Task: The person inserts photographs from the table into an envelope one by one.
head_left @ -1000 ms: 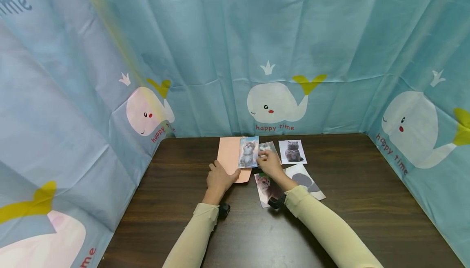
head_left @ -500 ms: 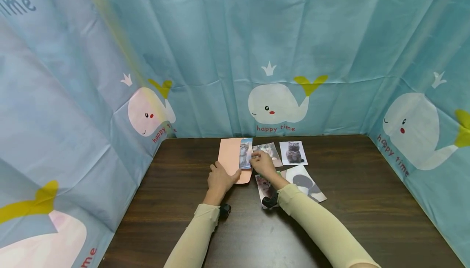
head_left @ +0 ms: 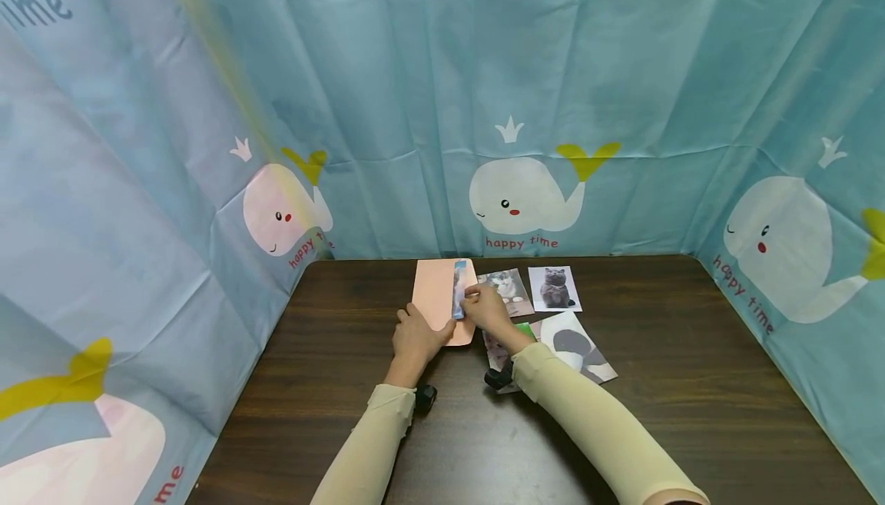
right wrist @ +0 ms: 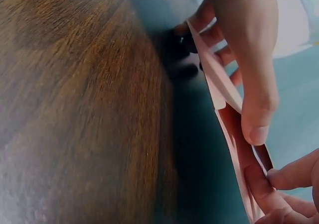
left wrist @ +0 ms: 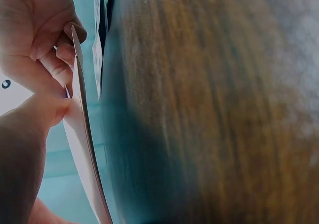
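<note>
A pale pink envelope [head_left: 432, 284] is gripped by my left hand [head_left: 415, 334], thumb on its front and fingers around the left edge. In the right wrist view, the left thumb [right wrist: 258, 119] lies at the envelope's parted mouth. My right hand [head_left: 487, 311] pinches a blue-toned kitten photo [head_left: 459, 290] that is mostly inside the envelope; only a narrow strip shows in the head view. The right fingertips reach the opening, as the right wrist view shows.
Several cat photos lie to the right: a kitten photo [head_left: 508, 290], a grey cat photo [head_left: 555, 288], a grey-and-white one [head_left: 577, 347] and one partly under the right wrist [head_left: 498, 351]. A whale-print curtain [head_left: 387, 182] surrounds the dark wooden table [head_left: 290, 382].
My right hand has moved left, sliding the kitten photo into the envelope until just a strip remains visible. The left hand has kept its grip on the envelope.
</note>
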{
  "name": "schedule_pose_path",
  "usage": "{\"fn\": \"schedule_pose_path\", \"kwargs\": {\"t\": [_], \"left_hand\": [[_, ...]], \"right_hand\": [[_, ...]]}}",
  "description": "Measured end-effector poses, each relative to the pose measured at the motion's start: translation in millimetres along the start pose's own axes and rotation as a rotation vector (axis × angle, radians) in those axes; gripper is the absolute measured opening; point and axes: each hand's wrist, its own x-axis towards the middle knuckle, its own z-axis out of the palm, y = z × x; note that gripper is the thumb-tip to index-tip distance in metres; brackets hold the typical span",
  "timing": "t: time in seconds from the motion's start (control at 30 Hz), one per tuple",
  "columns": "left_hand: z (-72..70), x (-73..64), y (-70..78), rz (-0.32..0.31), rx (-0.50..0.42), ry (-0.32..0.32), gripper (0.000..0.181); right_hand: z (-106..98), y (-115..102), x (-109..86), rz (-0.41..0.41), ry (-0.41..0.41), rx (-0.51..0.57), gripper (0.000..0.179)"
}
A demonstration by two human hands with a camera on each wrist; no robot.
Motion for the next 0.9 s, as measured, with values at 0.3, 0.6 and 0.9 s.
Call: {"fn": "schedule_pose_path", "kwargs": {"t": [0.3, 0.6, 0.9], "left_hand": [[0.3, -0.1, 0.2, 0.013, 0.009, -0.002, 0.104], [-0.1, -0.3, 0.5, 0.01, 0.0, -0.01, 0.106], [-2.2, -1.6, 0.6, 0.014, -0.005, 0.014, 0.104]], "right_hand": [[7, -7, 0.8, -0.026, 0.03, -0.043, 0.024], [12, -10, 2.6, -0.012, 0.028, -0.067, 0.024], [10, -9, -0.8, -0.029, 0.01, -0.02, 0.026]]}}
